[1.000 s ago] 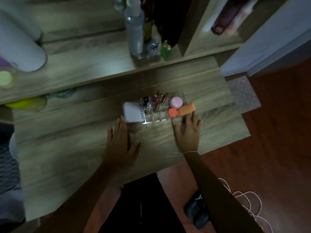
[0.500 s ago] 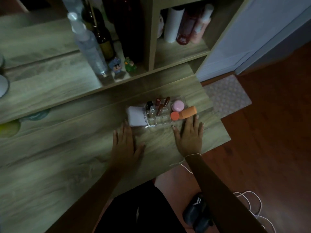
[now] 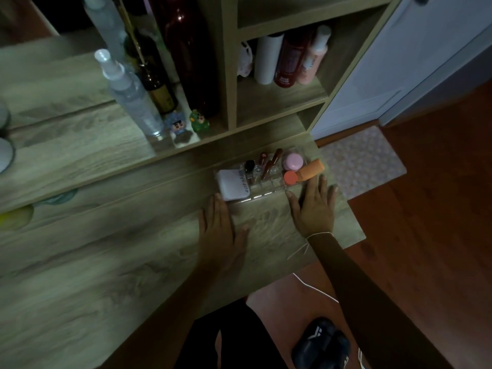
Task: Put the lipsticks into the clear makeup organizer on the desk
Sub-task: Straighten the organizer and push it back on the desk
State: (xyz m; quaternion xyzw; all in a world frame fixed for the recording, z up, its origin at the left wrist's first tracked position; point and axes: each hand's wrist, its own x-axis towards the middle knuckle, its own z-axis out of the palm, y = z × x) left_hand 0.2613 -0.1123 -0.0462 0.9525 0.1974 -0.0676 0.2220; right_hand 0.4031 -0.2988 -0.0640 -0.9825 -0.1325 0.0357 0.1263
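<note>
The clear makeup organizer sits on the wooden desk near its right end. Several lipsticks stand in its small slots, brown-red and black ones. A white compact fills its left part; a pink round jar and an orange tube lie in its right part. My left hand rests flat on the desk just in front of the organizer's left corner. My right hand lies flat at the organizer's right front, fingertips near the orange tube. Both hands hold nothing.
A raised shelf behind holds a clear spray bottle, dark bottles and two small figurines. A cubby holds several bottles. Right of the desk are a floor mat and red-brown floor. Dark shoes lie below.
The view has tilted up and shifted left, showing more of the shelf and cubby. Both hands stay flat on the desk in front of the organizer.
</note>
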